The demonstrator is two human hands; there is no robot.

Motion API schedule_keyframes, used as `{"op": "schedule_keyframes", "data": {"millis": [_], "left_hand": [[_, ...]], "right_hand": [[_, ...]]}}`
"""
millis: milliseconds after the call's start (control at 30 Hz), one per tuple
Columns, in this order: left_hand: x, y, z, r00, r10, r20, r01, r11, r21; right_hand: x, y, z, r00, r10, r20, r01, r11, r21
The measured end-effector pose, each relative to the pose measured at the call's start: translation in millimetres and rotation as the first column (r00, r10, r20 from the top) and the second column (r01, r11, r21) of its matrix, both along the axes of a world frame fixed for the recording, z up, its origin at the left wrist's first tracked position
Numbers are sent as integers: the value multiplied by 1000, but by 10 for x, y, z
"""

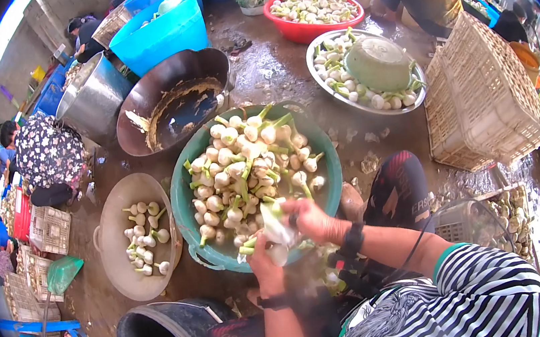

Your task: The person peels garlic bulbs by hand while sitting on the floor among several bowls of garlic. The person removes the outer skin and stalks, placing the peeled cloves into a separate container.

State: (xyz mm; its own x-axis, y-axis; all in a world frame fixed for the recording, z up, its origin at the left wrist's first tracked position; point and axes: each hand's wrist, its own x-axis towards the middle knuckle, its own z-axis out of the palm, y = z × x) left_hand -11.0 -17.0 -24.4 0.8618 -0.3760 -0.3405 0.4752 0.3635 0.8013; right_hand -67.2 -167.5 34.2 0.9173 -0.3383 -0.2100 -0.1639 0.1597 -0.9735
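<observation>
My left hand (pixel 266 265) grips a garlic bulb (pixel 278 255), its cut green stem (pixel 246 249) pointing left. My right hand (pixel 311 220), with a dark band on one finger, pinches a blurred strip of white garlic skin (pixel 275 224) just above that bulb. Whether the skin is still joined to the bulb, I cannot tell. Both hands are over the near rim of a green plastic tub (pixel 183 214), which is heaped with garlic bulbs (pixel 230 173) on short green stems. Left of the tub, a round pale basin (pixel 120 247) holds whiter, peeled-looking bulbs (pixel 145 242).
A dark bucket (pixel 169 332) lies tilted near my left knee. Beyond the tub are a brown pan (pixel 177 73), a metal basin (pixel 369 111) of garlic and a red basin (pixel 304 38). Plastic crates (pixel 483 92) stand at right. Other people (pixel 50 150) sit around the wet floor.
</observation>
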Motion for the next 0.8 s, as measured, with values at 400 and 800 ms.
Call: {"op": "schedule_keyframes", "data": {"millis": [400, 800], "left_hand": [[259, 206, 186, 982, 80, -173, -168, 790, -589], [126, 15, 407, 769, -160, 619, -27, 959, 281]], "right_hand": [[-316, -313, -26, 801, 153, -578, -585, 403, -704], [78, -149, 157, 979, 193, 65, -132, 843, -521]]}}
